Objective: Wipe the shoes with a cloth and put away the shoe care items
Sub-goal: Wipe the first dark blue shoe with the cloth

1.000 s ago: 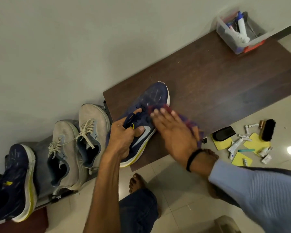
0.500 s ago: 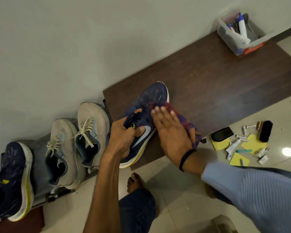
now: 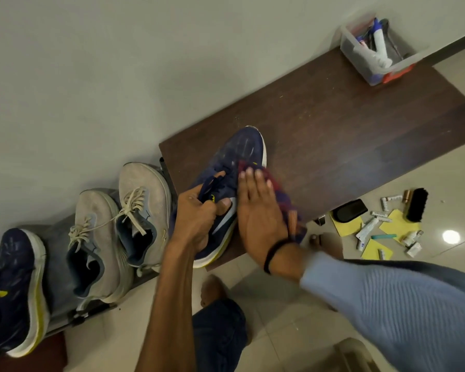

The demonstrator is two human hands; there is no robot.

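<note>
Navy mesh is seen on the shoe [image 3: 242, 151], which is set at the near left corner of the wooden bench [image 3: 333, 130]. It is gripped at the collar by the left hand [image 3: 196, 218], fingers curled. The cloth [image 3: 287, 202] is pressed on its right side by the right hand [image 3: 258, 210], fingers straight. The shoe is judged light, soft above and stiff at the sole; the collar is best held.

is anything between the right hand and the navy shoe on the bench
Only the checked cloth: it lies under the right hand, pressed against the navy shoe that the left hand grips.
</note>
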